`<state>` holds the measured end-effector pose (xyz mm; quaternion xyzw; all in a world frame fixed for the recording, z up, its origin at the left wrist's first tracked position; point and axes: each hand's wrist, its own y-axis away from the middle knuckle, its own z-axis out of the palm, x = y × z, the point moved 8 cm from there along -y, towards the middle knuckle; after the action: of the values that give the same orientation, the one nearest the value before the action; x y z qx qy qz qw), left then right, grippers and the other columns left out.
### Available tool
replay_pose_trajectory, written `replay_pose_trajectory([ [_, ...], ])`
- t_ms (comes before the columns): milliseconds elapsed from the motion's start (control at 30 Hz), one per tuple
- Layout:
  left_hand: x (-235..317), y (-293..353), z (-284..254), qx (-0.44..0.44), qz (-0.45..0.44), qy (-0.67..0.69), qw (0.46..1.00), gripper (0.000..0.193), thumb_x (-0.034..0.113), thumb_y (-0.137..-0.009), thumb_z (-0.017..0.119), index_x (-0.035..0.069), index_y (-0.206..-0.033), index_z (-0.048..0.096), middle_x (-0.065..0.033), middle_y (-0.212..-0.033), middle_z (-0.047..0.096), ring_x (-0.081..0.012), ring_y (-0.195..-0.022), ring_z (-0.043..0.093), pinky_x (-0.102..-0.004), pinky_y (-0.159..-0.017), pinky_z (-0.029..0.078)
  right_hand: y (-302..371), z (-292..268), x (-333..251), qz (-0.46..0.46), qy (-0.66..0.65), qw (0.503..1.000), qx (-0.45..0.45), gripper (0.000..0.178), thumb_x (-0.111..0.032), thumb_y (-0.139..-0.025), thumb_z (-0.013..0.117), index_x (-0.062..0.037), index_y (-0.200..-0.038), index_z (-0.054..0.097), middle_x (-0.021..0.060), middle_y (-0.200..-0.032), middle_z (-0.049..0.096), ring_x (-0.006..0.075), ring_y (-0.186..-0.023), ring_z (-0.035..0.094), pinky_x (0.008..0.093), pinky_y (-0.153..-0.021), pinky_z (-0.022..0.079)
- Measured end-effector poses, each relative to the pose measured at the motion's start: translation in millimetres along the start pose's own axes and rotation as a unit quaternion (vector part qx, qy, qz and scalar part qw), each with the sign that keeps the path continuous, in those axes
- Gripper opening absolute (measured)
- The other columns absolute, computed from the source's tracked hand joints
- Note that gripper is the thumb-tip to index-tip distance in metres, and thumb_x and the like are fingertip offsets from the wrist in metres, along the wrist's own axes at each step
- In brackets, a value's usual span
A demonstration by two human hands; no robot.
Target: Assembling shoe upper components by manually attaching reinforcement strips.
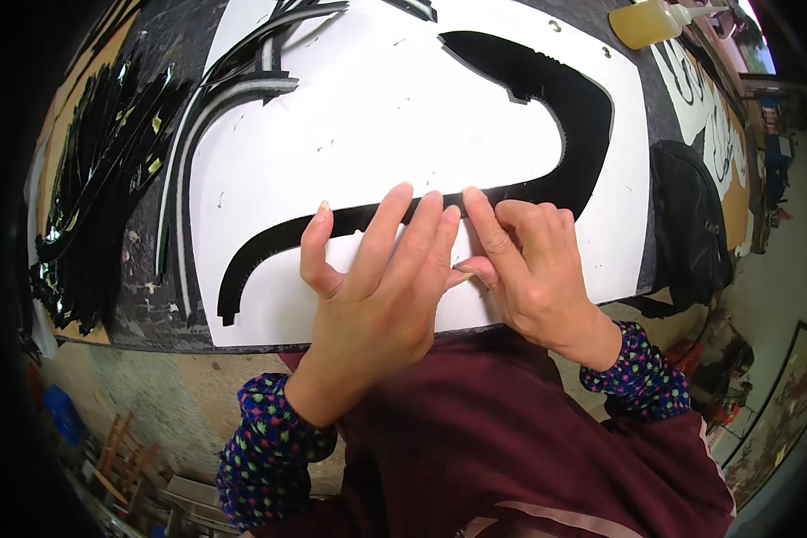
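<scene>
While the left hand [381,278] and right hand [520,260] press flat, fingers spread, on the black strip [350,218] atop the white sheet [377,117], uneven pressure could shift or wrinkle it.

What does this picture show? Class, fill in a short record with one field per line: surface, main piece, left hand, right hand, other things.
Surface: white sheet lying on a dark worktable
Main piece: long curved black strip on the sheet, hooked at its far end
Left hand: fingers spread flat, pressing on the strip
Right hand: fingertips on the strip, touching the left hand
Other things: pile of black strips at left, bottle of yellowish liquid at top, black bag at right
</scene>
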<state>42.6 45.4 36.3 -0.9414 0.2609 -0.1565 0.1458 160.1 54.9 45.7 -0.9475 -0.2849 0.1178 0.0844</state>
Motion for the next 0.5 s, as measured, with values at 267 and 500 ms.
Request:
replay_pose_trajectory([
  [267, 0, 0, -3, -0.01, 0.002, 0.018, 1.0, 0.039, 0.028, -0.091, 0.062, 0.007, -0.123, 0.065, -0.0041, -0.13, 0.062, -0.0203, -0.125, 0.052, -0.0567, -0.111, 0.014, -7, 2, -13, -0.043, 0.053, 0.997, 0.03, 0.049, -0.021, -0.089, 0.066, 0.0087, -0.126, 0.056, 0.0083, -0.095, 0.053, 0.0211, -0.08, 0.05, 0.0335, -0.067, 0.037],
  [500, -1, 3, -6, 0.028, 0.002, 0.04, 0.999, 0.037, 0.024, -0.088, 0.066, 0.005, -0.121, 0.066, -0.0047, -0.128, 0.063, -0.0197, -0.119, 0.055, -0.055, -0.11, 0.018, -14, -6, 17, 0.063, -0.155, 0.986, 0.007, 0.037, -0.009, -0.092, 0.061, 0.0022, -0.127, 0.056, 0.0119, -0.093, 0.055, 0.0261, -0.08, 0.055, 0.0369, -0.07, 0.043],
])
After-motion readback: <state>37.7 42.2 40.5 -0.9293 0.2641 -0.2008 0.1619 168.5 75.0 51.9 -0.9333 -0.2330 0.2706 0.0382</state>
